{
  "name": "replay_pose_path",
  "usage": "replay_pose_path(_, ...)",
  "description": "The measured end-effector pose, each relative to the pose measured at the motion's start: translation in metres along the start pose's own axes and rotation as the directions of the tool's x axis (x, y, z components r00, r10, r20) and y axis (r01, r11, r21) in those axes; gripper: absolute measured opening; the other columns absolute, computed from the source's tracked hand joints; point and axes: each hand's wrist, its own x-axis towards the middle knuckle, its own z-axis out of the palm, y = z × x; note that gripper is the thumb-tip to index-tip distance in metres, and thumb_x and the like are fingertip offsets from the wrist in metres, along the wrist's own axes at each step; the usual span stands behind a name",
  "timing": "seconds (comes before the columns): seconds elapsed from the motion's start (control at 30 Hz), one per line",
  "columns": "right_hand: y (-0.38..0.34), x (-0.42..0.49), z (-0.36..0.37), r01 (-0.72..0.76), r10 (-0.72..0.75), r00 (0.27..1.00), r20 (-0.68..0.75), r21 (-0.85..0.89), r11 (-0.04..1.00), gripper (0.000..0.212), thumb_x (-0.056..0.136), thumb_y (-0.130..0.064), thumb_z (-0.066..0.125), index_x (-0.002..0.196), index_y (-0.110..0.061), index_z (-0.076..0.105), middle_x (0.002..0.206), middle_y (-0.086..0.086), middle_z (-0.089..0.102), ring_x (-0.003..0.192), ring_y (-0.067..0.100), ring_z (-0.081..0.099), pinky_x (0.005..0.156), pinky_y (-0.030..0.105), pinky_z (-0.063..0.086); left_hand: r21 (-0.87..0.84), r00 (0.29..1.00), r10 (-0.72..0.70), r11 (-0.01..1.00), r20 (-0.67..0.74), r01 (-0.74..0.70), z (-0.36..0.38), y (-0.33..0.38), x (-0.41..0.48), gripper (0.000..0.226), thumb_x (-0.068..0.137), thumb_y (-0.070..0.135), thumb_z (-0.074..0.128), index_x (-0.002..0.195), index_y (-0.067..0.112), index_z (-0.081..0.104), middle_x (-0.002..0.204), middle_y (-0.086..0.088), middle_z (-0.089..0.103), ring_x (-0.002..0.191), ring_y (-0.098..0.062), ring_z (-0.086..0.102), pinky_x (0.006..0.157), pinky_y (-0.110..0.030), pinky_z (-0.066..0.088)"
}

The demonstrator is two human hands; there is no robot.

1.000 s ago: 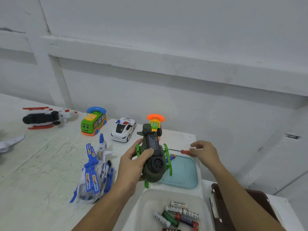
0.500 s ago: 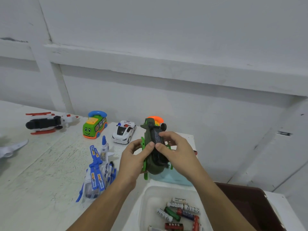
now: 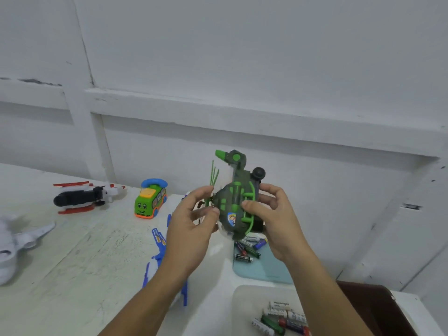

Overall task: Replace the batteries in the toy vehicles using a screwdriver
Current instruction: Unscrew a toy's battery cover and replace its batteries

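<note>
Dark green toy helicopter [image 3: 232, 204], bright green skids and tail tip: held above the bench [image 3: 72, 275] between your left hand [image 3: 194, 229] and right hand [image 3: 274, 219], tail up, skids toward your right palm. Batteries: one lot [image 3: 249, 248] on the teal tray [image 3: 264, 272], another [image 3: 281, 318] in the white tub [image 3: 242, 301] nearest you. Resting on the bench: green bus [image 3: 150, 200], black-and-red helicopter [image 3: 82, 197], blue-and-white helicopter [image 3: 157, 263], white plane [image 3: 14, 241].

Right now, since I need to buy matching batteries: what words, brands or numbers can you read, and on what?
"Heybright", faint and uncertain: on a white battery in the white tray.
Batteries on the teal lid: print too small to read.
Sticker on the green helicopter: a picture, no readable words.
</note>
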Motion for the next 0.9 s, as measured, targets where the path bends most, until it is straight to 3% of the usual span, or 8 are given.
replay_pose_path(0.1,-0.002,0.002,0.022,-0.06,0.056,0.998,0.026,0.158,0.986,0.045,0.083,0.004,0.065,0.121,-0.014,0.05,0.104,0.011,0.069,0.07,0.021,0.07,0.059,0.038,0.056,0.035,0.994,0.093,0.995,-0.06,-0.091,-0.025,0.007,0.011,0.041,0.086,0.001,0.067,0.114,0.031,0.064,0.117,-0.001,0.055,0.09,-0.016,0.065,0.067,-0.034,0.061)
replay_pose_path(0.2,0.003,0.0,0.054,-0.114,0.101,0.993,0.064,0.254,0.96,0.038,0.087,0.002,0.057,0.121,-0.014,0.052,0.102,0.013,0.067,0.079,0.027,0.066,0.067,0.045,0.057,0.134,0.995,0.091,0.987,-0.046,-0.084,-0.064,0.012,0.027,0.045,0.079,0.013,0.078,0.114,0.038,0.062,0.115,0.0,0.055,0.082,-0.019,0.064,0.061,-0.032,0.059)
replay_pose_path(0.33,0.022,-0.006,0.108,-0.165,0.132,0.984,0.122,0.326,0.931,0.034,0.087,-0.006,0.053,0.12,-0.014,0.053,0.113,0.016,0.066,0.092,0.032,0.063,0.071,0.047,0.057,0.199,0.997,-0.073,0.978,0.038,0.064,-0.13,0.018,0.049,0.058,0.059,0.049,0.085,0.111,0.044,0.061,0.112,-0.001,0.062,0.083,-0.018,0.061,0.071,-0.028,0.055)
replay_pose_path(0.4,0.036,-0.01,0.139,-0.2,0.157,0.977,0.146,0.355,0.913,0.045,0.08,-0.014,0.057,0.125,-0.011,0.052,0.123,0.02,0.063,0.097,0.033,0.061,0.075,0.052,0.056,0.118,0.975,-0.175,0.98,0.134,0.16,-0.162,0.021,0.054,0.049,0.066,0.036,0.087,0.109,0.038,0.064,0.114,-0.004,0.064,0.084,-0.013,0.062,0.069,-0.019,0.053)
replay_pose_path(0.47,0.052,-0.016,0.17,-0.239,0.184,0.968,0.171,0.402,0.884,0.056,0.076,-0.019,0.057,0.131,-0.009,0.051,0.127,0.022,0.06,0.099,0.033,0.061,0.077,0.052,0.054,0.051,0.931,-0.277,0.961,0.238,0.272,-0.192,0.019,0.057,0.044,0.065,0.033,0.086,0.104,0.04,0.067,0.112,-0.001,0.07,0.088,-0.009,0.065,0.082,-0.027,0.053)
replay_pose_path(0.53,0.068,-0.021,0.198,-0.276,0.213,0.959,0.188,0.429,0.86,0.043,0.085,-0.017,0.049,0.126,-0.009,0.058,0.119,0.021,0.065,0.095,0.031,0.063,0.078,0.049,0.054,0.046,0.902,-0.309,0.95,0.301,0.31,-0.219,0.014,0.055,0.045,0.059,0.041,0.082,0.103,0.042,0.07,0.109,0.002,0.073,0.1,-0.012,0.067,0.096,-0.045,0.049)
replay_pose_path(0.63,0.091,-0.032,0.231,-0.314,0.265,0.949,0.17,0.446,0.838,0.037,0.09,-0.015,0.039,0.115,-0.009,0.065,0.107,0.016,0.07,0.09,0.029,0.065,0.076,0.041,0.054,0.038,0.888,-0.325,0.943,0.326,0.331,-0.253,0.006,0.052,0.053,0.063,0.036,0.085,0.113,0.034,0.069,0.109,-0.003,0.074,0.106,-0.024,0.068,0.095,-0.049,0.05)
replay_pose_path(0.9,0.144,-0.042,0.272,-0.393,0.397,0.917,-0.045,0.07,0.917,0.035,0.087,-0.013,0.042,0.109,0.002,0.064,0.11,0.023,0.068,0.085,0.027,0.064,0.076,0.039,0.049,0.063,0.86,-0.441,0.896,0.256,0.44,-0.305,-0.029,0.041,0.035,0.076,0.005,0.078,0.105,0.024,0.072,0.093,-0.004,0.077,0.077,-0.012,0.073,0.061,-0.026,0.057)
